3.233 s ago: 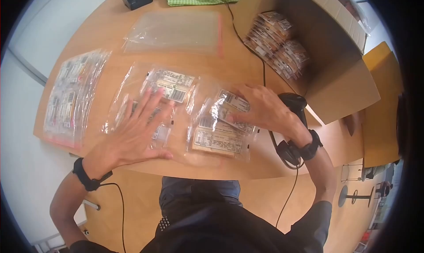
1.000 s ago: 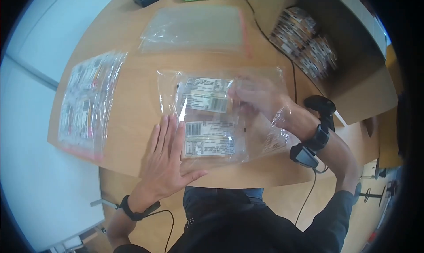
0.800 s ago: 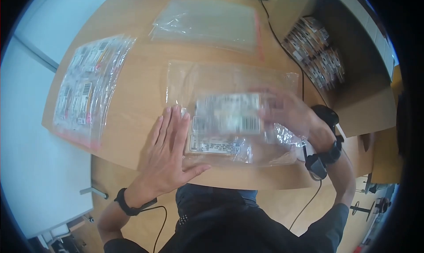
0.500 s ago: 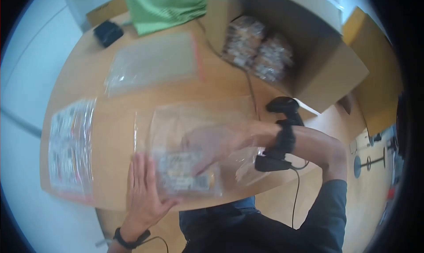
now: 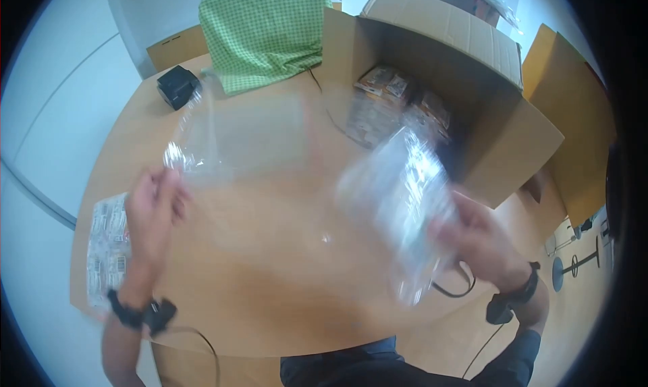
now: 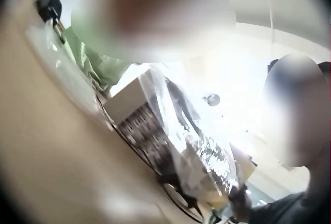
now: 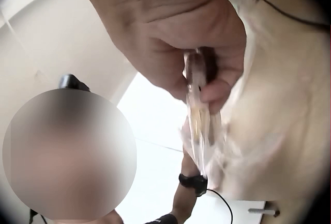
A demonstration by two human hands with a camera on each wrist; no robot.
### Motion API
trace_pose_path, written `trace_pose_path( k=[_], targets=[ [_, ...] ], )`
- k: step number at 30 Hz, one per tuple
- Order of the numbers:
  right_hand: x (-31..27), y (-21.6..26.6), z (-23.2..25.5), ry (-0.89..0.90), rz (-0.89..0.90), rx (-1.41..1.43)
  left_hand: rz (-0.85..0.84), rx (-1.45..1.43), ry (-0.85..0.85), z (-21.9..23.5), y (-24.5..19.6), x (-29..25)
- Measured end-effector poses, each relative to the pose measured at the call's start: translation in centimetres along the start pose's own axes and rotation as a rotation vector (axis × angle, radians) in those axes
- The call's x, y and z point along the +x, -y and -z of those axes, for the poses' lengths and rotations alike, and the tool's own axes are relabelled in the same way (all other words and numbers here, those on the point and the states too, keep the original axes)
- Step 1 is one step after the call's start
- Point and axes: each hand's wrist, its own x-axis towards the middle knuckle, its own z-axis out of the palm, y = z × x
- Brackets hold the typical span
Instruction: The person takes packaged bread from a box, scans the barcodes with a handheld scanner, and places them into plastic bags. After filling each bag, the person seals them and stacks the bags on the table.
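Observation:
My right hand (image 5: pixel 482 242) grips a bundle of clear, shiny packets (image 5: pixel 412 204), raised and tilted in front of the cardboard box; motion blurs their labels. In the right wrist view, thumb and fingers pinch the packets (image 7: pixel 197 112) edge-on, with loose clear film around them. Far to the left, my left hand (image 5: pixel 154 208) has its fingers curled at a glinting edge of clear plastic bag (image 5: pixel 175 156). Thin see-through film shows faintly between the two hands. The left wrist view shows the shiny plastic (image 6: pixel 199 151) raised beside the box.
A flat pile of clear bags (image 5: pixel 260 127) lies at the back. Labelled packs (image 5: pixel 108 255) lie at the left edge. The cardboard box (image 5: pixel 503 150) holds stacked packets (image 5: pixel 385 83). A green checked cloth (image 5: pixel 266 32), a black device (image 5: pixel 177 88) and a cable (image 5: pixel 331 117) are around.
Packets once spread on the table were brought together by my right hand, then lifted rightward. My left hand, flat beside them half a second ago, has risen and curled at the film's edge.

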Motion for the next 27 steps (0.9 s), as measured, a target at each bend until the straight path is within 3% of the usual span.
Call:
trace_pose_path(
  k=[3, 5, 7, 8, 10, 11, 12, 13, 14, 15, 16, 17, 18, 20, 22, 24, 27],
  targets=[
    [5.2, 1.0, 4.2, -0.399, 0.057, 0.202, -0.102, 0.016, -0.019, 1.1, 2.3, 9.1],
    [12.0, -0.1, 7.4, -0.616, 0.219, 0.286, -0.039, 0.147, -0.048, 1.0, 4.5, 13.7],
    [17.8, 0.3, 9.7, -0.576, 0.178, 0.358, 0.023, 0.271, 0.063, 1.6, 8.5, 17.5],
    [19.5, 0.0, 10.5, -0.549, 0.193, 0.366, -0.025, 0.338, 0.060, 1.5, 12.0, 19.3],
    [22.0, -0.4, 11.7, -0.423, -0.034, 0.210, -0.054, 0.418, 0.018, 3.0, 14.0, 19.5],
    [23.0, -0.5, 11.9, -0.365, -0.105, 0.153, -0.078, 0.774, 0.041, 2.7, 14.3, 18.5],
    [21.9, 0.2, 11.6, -0.340, -0.109, -0.091, -0.091, 1.128, 0.078, 1.7, 14.2, 17.4],
    [20.4, 0.8, 11.1, -0.312, -0.109, -0.337, -0.124, 1.139, -0.025, 0.6, 12.7, 15.8],
    [18.7, 1.4, 9.7, -0.361, -0.042, -0.393, -0.155, 1.151, -0.125, -0.4, 11.4, 14.5],
    [16.8, 1.8, 8.0, -0.412, 0.031, -0.448, -0.368, 1.082, -0.099, -0.7, 11.5, 14.6],
    [15.1, 1.7, 6.7, -0.417, 0.105, -0.397, -0.582, 1.007, -0.072, -0.8, 11.5, 15.1],
    [13.4, 1.5, 5.4, -0.415, 0.182, -0.343, -0.569, 1.112, 0.083, -1.4, 11.9, 15.2],
    [11.2, 1.4, 3.5, -0.361, 0.156, -0.315, -0.546, 1.212, 0.238, -2.3, 12.2, 15.1],
    [6.4, -0.4, 1.2, -0.194, 0.149, -0.281, -0.164, 1.196, 0.697, -3.8, 12.2, 14.8],
    [2.0, -2.7, -1.1, -0.005, 0.167, -0.240, -0.183, 1.137, 0.674, -3.5, 12.7, 14.0],
    [-1.5, -2.2, -2.7, 0.247, 0.235, -0.538, -0.471, 1.111, 0.426, -1.7, 14.9, 14.2],
    [-2.8, -4.2, -4.0, 0.542, 0.537, -0.759, -0.397, 1.002, 0.419, 5.9, 8.8, 10.9]
  ],
)
